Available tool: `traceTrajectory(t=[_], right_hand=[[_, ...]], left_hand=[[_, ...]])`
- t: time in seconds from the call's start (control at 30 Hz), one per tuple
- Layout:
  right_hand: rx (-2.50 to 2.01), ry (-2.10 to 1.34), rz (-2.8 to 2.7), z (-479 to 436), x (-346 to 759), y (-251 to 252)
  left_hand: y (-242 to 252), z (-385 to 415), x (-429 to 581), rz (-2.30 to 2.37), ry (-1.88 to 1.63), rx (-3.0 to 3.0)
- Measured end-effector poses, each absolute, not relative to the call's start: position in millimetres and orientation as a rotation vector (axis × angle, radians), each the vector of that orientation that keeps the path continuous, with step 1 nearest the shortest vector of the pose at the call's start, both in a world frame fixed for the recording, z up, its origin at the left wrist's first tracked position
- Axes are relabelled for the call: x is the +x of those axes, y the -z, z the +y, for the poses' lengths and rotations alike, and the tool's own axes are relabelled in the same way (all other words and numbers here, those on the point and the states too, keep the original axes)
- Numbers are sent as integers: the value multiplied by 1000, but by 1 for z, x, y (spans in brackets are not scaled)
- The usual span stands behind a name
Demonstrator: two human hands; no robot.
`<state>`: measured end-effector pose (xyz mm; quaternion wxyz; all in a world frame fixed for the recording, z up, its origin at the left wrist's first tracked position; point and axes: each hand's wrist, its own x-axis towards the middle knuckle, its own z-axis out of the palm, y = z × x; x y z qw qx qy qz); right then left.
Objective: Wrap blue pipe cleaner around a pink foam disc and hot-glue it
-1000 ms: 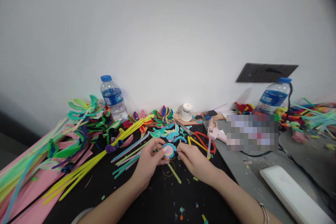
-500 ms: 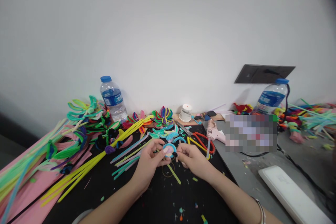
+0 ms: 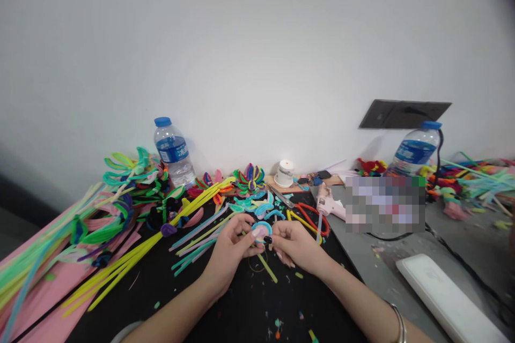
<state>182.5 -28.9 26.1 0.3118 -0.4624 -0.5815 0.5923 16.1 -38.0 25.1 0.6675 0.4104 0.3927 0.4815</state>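
My left hand is closed in a pinch on a small pipe-cleaner disc with a blue outer ring and a pale pinkish middle. My right hand is closed too, its thumb and fingers pinching at the disc's lower right edge. A small black spot shows at the right thumb tip; I cannot tell whether it is a nail or a separate bit. Beneath the hands a yellow-green pipe cleaner lies on the black mat. A thin loop shows below the left fingers.
Pipe-cleaner bundles and finished flowers fill the left. Red-handled scissors, a white spool and a pink glue gun lie beyond the hands. Water bottles stand by the wall. A white box lies right.
My right hand has shifted slightly left and its thumb now presses over the disc's lower edge. The disc has tilted and moved slightly right. My left hand keeps its grip.
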Motion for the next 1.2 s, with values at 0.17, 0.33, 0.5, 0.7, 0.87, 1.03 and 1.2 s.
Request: traceTrajectory(t=[0.17,0.33,0.5,0.7,0.87,1.03,1.2], right_hand=[[-1192,-1602,-1507,-29,182,-26],[-1167,-1646,-1466,-29,182,-29],[-1137,-1681,-1452,-29,184,-31],[-1139,-1674,-1464,-29,184,-31],[-1124,-1690,-1445,-29,184,-32],[-1111,-1685,-1429,-28,184,-30],[-1074,-1693,-1412,-27,185,-28]], left_hand=[[-28,-39,16,877,-1074,899],[-27,-40,16,831,-1078,879],[-29,-41,16,776,-1046,881],[-31,-42,16,764,-1029,871],[-30,-42,16,745,-1024,847],[-29,-42,16,725,-1015,847],[-28,-42,15,715,-998,846]])
